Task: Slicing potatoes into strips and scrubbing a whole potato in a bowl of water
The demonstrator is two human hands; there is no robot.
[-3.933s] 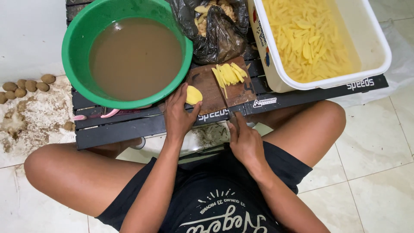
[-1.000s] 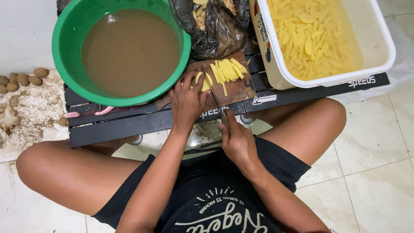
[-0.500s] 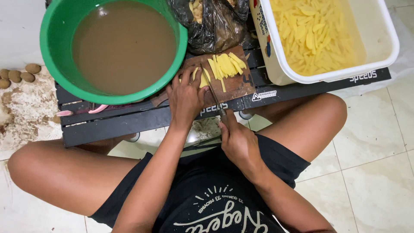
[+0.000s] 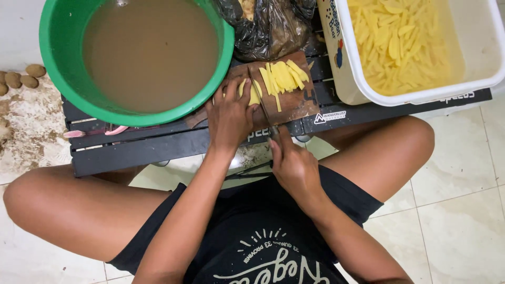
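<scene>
Yellow potato piece point(image 4: 253, 94) lies on the brown wooden cutting board point(image 4: 294, 108), pinned under the fingertips of the left hand point(image 4: 229, 117), whose fingers curl together over it. The right hand point(image 4: 293, 167) is closed around the handle of a knife point(image 4: 265, 108); its thin blade runs up across the board just beside the piece's right edge. Cut yellow sticks point(image 4: 284, 76) lie in a small heap further up the board. A green basin point(image 4: 68, 73) of murky brown water stands to the left, a black plastic bag point(image 4: 273, 29) behind the board, and a white tub point(image 4: 473, 79) of cut sticks to the right, all on a low black slatted table point(image 4: 147, 147).
</scene>
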